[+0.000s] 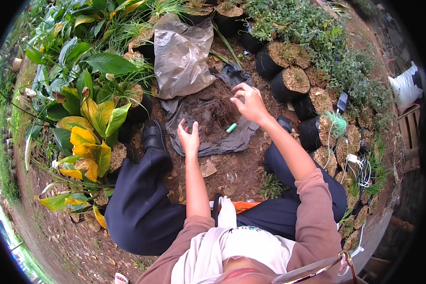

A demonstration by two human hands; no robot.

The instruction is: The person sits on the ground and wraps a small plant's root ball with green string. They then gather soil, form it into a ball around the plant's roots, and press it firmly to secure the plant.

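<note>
Both of my hands are raised over a flattened black plastic sheet [216, 147] on the soil. My left hand [189, 136] is at the sheet's left side, fingers apart and holding nothing. My right hand [249, 103] hangs at the right with curled, parted fingers and nothing visible in them. Between the hands lies a heap of dark soil and fibrous roots [213, 110]. A small green cylinder [231, 128] rests at the heap's lower right edge. Behind the heap, a crumpled translucent plastic bag [183, 56] overlaps the sheet.
Black bags filled with straw-like mulch [295, 80] line the right side. Leafy plants with yellowing leaves [90, 152] crowd the left. A phone-like device [342, 102], green netting [335, 124] and white cables [365, 172] lie on the right-hand bags. My shoes flank the sheet.
</note>
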